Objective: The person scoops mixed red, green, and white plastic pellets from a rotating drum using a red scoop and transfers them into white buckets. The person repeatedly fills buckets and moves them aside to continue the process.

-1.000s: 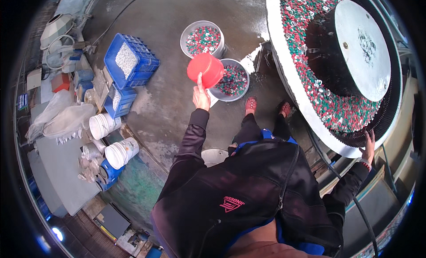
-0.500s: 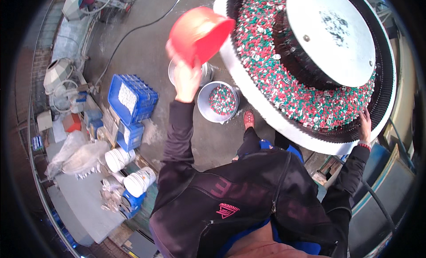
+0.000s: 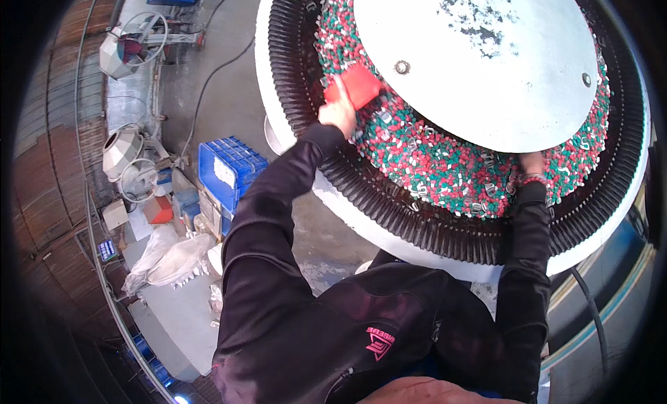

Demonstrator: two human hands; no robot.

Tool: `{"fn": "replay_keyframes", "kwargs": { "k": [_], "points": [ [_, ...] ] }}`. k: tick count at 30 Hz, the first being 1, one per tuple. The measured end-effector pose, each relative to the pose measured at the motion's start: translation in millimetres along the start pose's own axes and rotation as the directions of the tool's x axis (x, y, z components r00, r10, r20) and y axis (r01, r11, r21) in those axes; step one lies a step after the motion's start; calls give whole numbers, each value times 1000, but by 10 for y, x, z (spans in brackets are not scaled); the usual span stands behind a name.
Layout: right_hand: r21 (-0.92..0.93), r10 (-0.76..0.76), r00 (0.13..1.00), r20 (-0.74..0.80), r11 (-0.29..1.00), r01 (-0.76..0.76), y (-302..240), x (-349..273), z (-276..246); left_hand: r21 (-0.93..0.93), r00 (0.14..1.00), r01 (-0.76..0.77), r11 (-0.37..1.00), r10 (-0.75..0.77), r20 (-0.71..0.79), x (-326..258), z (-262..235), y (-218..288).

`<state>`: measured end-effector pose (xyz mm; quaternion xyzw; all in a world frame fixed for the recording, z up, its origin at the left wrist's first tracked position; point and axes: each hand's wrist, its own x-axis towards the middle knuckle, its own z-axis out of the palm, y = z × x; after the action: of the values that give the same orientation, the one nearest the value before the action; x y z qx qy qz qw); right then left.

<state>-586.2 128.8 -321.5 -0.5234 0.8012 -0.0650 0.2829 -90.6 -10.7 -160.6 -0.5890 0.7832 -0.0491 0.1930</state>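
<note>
My left hand grips the red bucket over the pieces, well left of my right hand | right fingers hidden by the white disc, can't tell their grip | bucket now within round tub, earlier outside | tub holds red, green, whitish pieces; blue crate, white ones
</note>
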Motion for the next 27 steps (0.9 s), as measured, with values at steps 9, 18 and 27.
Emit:
{"fn": "replay_keyframes", "kwargs": {
  "k": [9, 18, 27],
  "points": [
    [558, 275, 773, 572, 560, -612, -1690, -930, -8, -577, 651, 589, 566, 89, 754, -964, -261, 1430],
    [795, -202, 823, 531, 454, -402, -1636, -1423, -1329, -406, 414, 897, -177, 659, 628, -1261, -872, 1587],
    [433, 259, 966, 2, 870, -234, -836, -1625, -1604, -381, 529, 846, -374, 676, 513, -1734, -1356, 924]
  ]
}}
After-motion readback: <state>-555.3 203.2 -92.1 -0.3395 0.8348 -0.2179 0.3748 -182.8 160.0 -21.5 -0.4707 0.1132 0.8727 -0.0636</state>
